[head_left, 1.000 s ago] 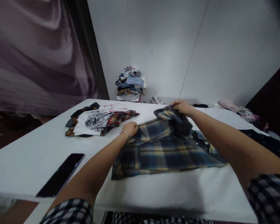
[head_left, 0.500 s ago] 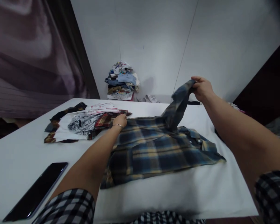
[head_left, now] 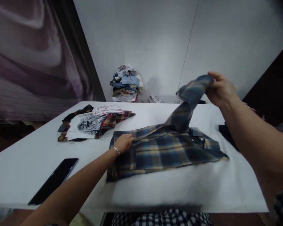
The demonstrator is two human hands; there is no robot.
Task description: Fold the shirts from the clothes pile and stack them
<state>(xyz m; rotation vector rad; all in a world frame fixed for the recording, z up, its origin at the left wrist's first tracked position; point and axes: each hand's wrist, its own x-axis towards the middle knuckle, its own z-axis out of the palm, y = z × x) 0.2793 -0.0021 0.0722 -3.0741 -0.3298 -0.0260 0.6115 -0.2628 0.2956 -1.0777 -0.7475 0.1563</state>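
Observation:
A plaid shirt (head_left: 153,153) in dark blue, grey and yellow lies folded over on the white table, its buttoned collar at the right end. My left hand (head_left: 124,142), with a silver bracelet at the wrist, has its fingers closed on a fold near the shirt's left end. Up in the air to the right, my right hand (head_left: 220,88) pinches the end of one sleeve (head_left: 184,110). That sleeve stretches slantwise from the shirt's body and looks slightly blurred.
Left of the shirt lies a loose pile of clothes (head_left: 91,124) on the white table (head_left: 19,169). A black phone (head_left: 54,182) rests near the front left edge. Against the wall rises a tall clothes stack (head_left: 126,83). Dark cloth (head_left: 226,133) lies at the right.
My right hand has drawn the sleeve up and to the right. My left hand has come nearer, from the shirt's far edge onto a fold at its left part.

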